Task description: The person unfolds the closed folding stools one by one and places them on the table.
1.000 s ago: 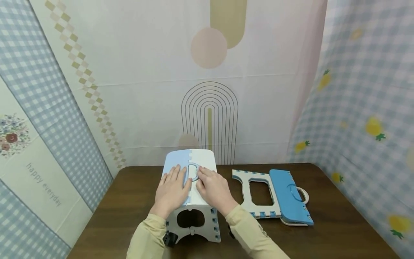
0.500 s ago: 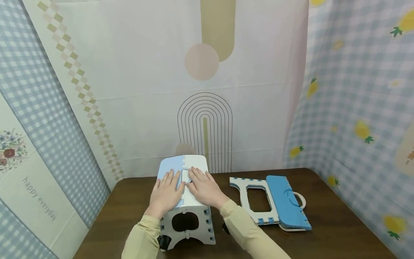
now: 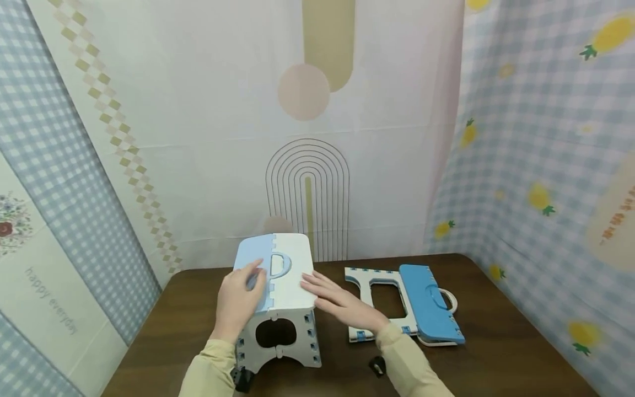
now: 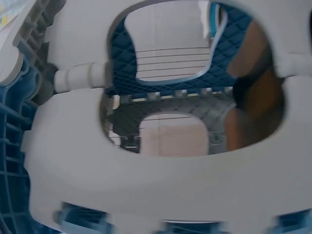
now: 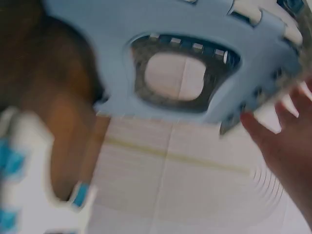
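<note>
An unfolded step stool stands on the table, its top half pale blue and half white, with a loop handle lying flat at the middle. Over the blue half is my left hand, thumb and fingers bent loosely and spread apart, gripping nothing. At the white half's right edge, my right hand has its straight fingertips on the top. The left wrist view looks through the stool's white leg panel. In the right wrist view, the fingers reach along the stool's underside edge.
A second stool, blue and white, lies folded flat on the brown table to the right, its white handle pointing right. Patterned cloth hangs behind the table and along both sides.
Both hands, earlier flat on the stool's top by the handle, have drawn apart. The left has lifted and bent its fingers; the right has slid to the right edge. The head view has shifted slightly.
</note>
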Motion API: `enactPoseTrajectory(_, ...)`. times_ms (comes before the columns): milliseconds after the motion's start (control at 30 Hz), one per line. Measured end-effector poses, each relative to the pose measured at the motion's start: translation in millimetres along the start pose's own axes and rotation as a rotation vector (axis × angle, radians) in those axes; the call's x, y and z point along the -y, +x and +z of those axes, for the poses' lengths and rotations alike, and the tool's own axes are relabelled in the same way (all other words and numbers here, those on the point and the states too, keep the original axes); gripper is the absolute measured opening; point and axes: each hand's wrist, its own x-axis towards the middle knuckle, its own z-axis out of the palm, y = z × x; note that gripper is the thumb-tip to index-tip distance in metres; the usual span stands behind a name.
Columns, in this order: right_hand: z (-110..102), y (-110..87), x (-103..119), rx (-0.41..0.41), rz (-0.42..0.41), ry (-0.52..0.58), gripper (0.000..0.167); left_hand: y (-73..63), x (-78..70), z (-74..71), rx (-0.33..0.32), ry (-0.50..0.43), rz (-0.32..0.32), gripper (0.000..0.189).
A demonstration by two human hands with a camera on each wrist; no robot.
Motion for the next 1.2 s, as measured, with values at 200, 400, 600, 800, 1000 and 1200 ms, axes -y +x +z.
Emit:
enactPoseTrajectory(200,-15.4,-67.8,-44.7,-0.118,0.185,-0.036,0.052,-40.6,-17.5,18.2,-0.45,-0.301,0.661,0.019)
enactPoseTrajectory(400,-55.4,-129.2,-101.6,-0.444,0.486,-0.157,0.05,-75.3,-60.0,52.8,-0.265,-0.479,0.831,0.023)
enactPoseTrajectory(600,-85.7,-162.6,-134.4,-0.559,0.74,-0.15,0.061,-87.9,-74.9,94.9,0.263,-0.4,0.526,0.043)
enactPoseTrajectory(800,-89.5,-169.6,-156.1,-0.54,0.776,0.145,0.077,-88.6,-72.1,130.4,0.696,-0.319,0.141,0.052)
enactPoseTrajectory(1000,-94.2,-152.1,-176.5,-0.579,0.727,0.635,0.076,-72.6,-63.8,159.1,0.843,-0.233,0.046,0.063)
enactPoseTrajectory(1200,-94.4,-136.5,-190.3,-0.567,0.751,0.748,0.073,-71.4,-56.7,182.8,0.865,-0.209,-0.055,0.069)
